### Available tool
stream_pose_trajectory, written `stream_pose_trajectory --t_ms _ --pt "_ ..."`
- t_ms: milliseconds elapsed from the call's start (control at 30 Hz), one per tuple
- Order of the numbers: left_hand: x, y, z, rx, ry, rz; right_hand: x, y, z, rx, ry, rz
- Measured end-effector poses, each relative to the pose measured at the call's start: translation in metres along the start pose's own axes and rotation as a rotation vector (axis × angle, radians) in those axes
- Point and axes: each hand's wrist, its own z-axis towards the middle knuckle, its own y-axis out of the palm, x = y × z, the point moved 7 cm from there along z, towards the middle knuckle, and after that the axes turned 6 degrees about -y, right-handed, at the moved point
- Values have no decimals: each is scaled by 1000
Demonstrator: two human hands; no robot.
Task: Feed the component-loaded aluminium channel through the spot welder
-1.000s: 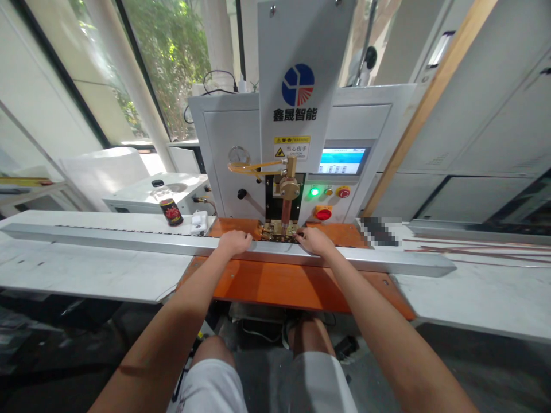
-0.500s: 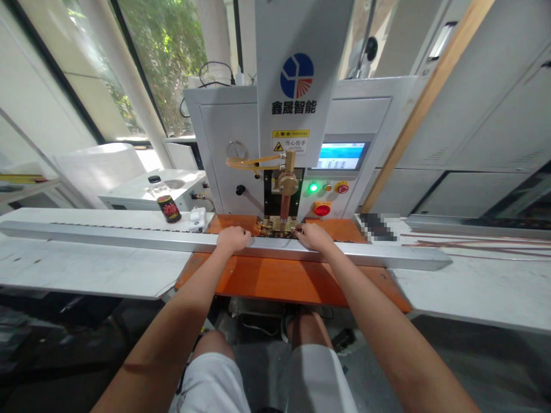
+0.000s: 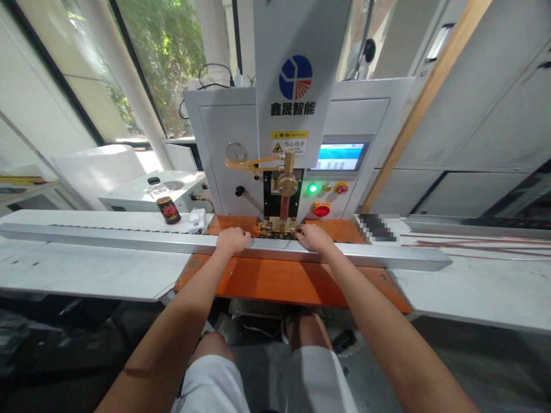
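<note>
A long silver metal bar [image 3: 275, 248] lies crosswise in front of a machine. Over its far edge my left hand [image 3: 233, 241] is closed, left of the machine's copper electrode [image 3: 284, 210]. My right hand [image 3: 313, 237] is also closed over the bar, on the electrode's right, fingertips close to the brass fixture [image 3: 272, 225]. The electrode points down at that fixture, very near it. Along the bar's back edge, on the left, runs a dark toothed line [image 3: 116, 229]. The undersides of my fingers are hidden, so any small piece in them cannot be made out.
An orange board [image 3: 279, 281] lies under the bar, between white tabletops. A dark-labelled bottle [image 3: 167, 210] and a white case [image 3: 197, 219] stand at left. On the machine are a lit screen [image 3: 340, 156], a green lamp [image 3: 312, 188] and red knobs. Thin reddish rods [image 3: 482, 241] lie at right.
</note>
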Motion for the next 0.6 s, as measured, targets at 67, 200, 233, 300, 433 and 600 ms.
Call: stream_pose_trajectory --t_ms 67,200,233,300,433,600 --pt "0 -1 -1 -8 -10 -1 -1 0 -1 -6 -10 0" --pt "0 -2 -2 -14 -15 -6 -1 1 -1 -15 -18 3" --pt "0 -2 -2 -12 -14 -7 0 1 -1 -17 -11 3" --pt "0 -2 -3 -7 -12 -9 1 2 0 -17 2 8" --pt "0 -1 -2 -2 -11 -25 2 2 1 -1 -9 17" --pt "0 0 -1 -16 -10 -23 2 3 1 -1 -15 5"
